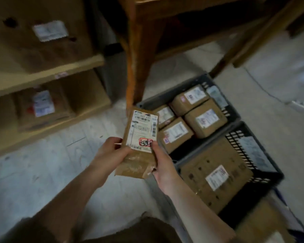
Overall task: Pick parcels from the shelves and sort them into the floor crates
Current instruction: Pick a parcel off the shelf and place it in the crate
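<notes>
I hold a small brown cardboard parcel [139, 142] with a white shipping label and a red stamp, label up, above the floor. My left hand [111, 151] grips its left edge. My right hand [161, 165] grips its lower right side, thumb on the label. Just right of the parcel stand two dark plastic floor crates. The far crate [228, 109] holds several small labelled boxes. The near crate [263, 165] holds one large flat box [216, 174].
A wooden shelf unit [47, 74] at the left carries labelled cardboard boxes on two levels, among them a box [40, 106] on the lower level. A wooden table leg [139, 64] stands behind the parcel. A further box [263, 227] lies at the bottom right. Pale floor tiles lie below.
</notes>
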Demonstrator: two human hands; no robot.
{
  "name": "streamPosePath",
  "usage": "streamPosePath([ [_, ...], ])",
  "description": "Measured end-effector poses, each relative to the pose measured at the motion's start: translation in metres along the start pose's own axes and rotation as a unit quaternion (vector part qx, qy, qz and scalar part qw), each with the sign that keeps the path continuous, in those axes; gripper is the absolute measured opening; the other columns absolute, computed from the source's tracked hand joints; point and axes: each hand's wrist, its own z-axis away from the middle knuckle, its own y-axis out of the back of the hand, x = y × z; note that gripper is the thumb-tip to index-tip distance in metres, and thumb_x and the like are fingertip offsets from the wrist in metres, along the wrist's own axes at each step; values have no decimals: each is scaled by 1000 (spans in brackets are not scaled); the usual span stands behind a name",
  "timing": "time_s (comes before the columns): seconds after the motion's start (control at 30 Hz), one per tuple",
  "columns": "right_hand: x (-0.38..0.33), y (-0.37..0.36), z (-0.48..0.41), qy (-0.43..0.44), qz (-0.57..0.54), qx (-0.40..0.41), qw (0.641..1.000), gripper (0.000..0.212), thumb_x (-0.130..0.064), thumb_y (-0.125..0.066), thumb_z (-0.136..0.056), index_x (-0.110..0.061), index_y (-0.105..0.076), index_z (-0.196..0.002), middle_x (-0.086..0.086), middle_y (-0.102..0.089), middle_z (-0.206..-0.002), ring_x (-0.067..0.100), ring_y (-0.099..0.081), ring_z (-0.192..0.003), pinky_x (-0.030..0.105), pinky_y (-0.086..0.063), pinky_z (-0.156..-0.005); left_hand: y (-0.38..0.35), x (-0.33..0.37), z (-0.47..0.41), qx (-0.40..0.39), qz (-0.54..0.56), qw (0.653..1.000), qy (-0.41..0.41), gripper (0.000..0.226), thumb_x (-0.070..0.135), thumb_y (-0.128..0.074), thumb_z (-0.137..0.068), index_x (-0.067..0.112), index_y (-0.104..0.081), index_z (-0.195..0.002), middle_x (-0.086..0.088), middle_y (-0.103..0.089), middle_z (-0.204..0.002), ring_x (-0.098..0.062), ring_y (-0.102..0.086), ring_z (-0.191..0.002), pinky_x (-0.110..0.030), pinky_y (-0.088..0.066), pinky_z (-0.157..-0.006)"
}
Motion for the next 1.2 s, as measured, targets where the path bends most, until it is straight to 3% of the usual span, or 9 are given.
streamPosePath([
  [0.13, -33, 72, -5, 4, -82, 46, 996, 24, -33, -52, -92, -15, -68, -98, 6, -73, -96, 15, -70, -79, 23, -54, -63, -83, 36, -9, -29, -56, 997, -51, 39, 34, -64, -83, 19, -51, -117, 8, -61, -92, -5, -61, -77, -14, -45, -53],
  [0.33, -56, 117, -47, 15, -119, 63, 991, 20, -30, -49, -94, -16, -64, -95, 5, -71, -95, 16, -68, -84, 23, -54, -66, -143, 62, -58, -31, -171, 980, -99, 38, 27, -62, -86, 17, -51, -121, 1, -61, -101, -10, -60, -81, -22, -48, -64],
  [0.43, -66, 121, -89, 16, -104, 62, 992, 19, -27, -48, -95, -15, -61, -100, 4, -70, -96, 14, -67, -84, 21, -53, -64, -156, 72, -105, -24, -228, 968, -97, 40, 21, -58, -88, 13, -48, -126, -9, -60, -120, -24, -61, -100, -38, -52, -84],
  [0.57, -75, 120, -163, -3, -66, 77, 995, 28, -20, -46, -96, -8, -57, -119, 11, -66, -114, 23, -64, -99, 35, -53, -88, -172, 75, -185, -17, -294, 953, -67, 38, 11, -54, -89, 11, -47, -126, -12, -59, -122, -26, -60, -100, -34, -51, -75],
  [0.73, -73, 118, -264, -19, -23, 142, 989, 17, -15, -54, -91, -8, -61, -105, 10, -67, -106, 21, -62, -88, 34, -52, -85, -181, 61, -286, -53, -342, 935, -72, 52, 28, -63, -84, 10, -41, -127, -13, -59, -121, -28, -62, -101, -45, -53, -85],
  [0.8, -68, 119, -297, -42, -25, 157, 986, 1, -11, -59, -87, -9, -59, -87, 14, -67, -102, 25, -64, -91, 41, -52, -88, -183, 51, -319, -56, -380, 919, -87, 55, 31, -67, -81, 8, -43, -125, -13, -59, -120, -25, -60, -100, -38, -53, -77],
  [0.97, -53, 121, -353, -85, -5, 207, 975, 25, -8, -62, -85, -12, -46, -66, 17, -62, -82, 23, -57, -70, 32, -47, -62, -192, 27, -376, -71, -437, 892, -90, 48, 27, -65, -83, 7, -48, -123, -12, -60, -119, -25, -58, -100, -32, -44, -73],
  [1.1, -52, 129, -374, -114, -32, 249, 961, 13, -10, -58, -89, -5, -56, -78, 4, -59, -76, 12, -54, -62, 23, -49, -55, -204, 17, -395, -75, -451, 885, -86, 45, 17, -61, -85, 7, -46, -127, -15, -58, -123, -29, -58, -107, -35, -48, -82],
  [1.2, -58, 128, -374, -114, -50, 239, 963, 13, -12, -55, -91, -1, -60, -87, 6, -63, -83, 16, -60, -70, 19, -47, -53, -211, 20, -392, -33, -460, 883, -92, 39, 16, -56, -89, 8, -47, -126, -15, -57, -126, -31, -55, -113, -39, -47, -91],
])
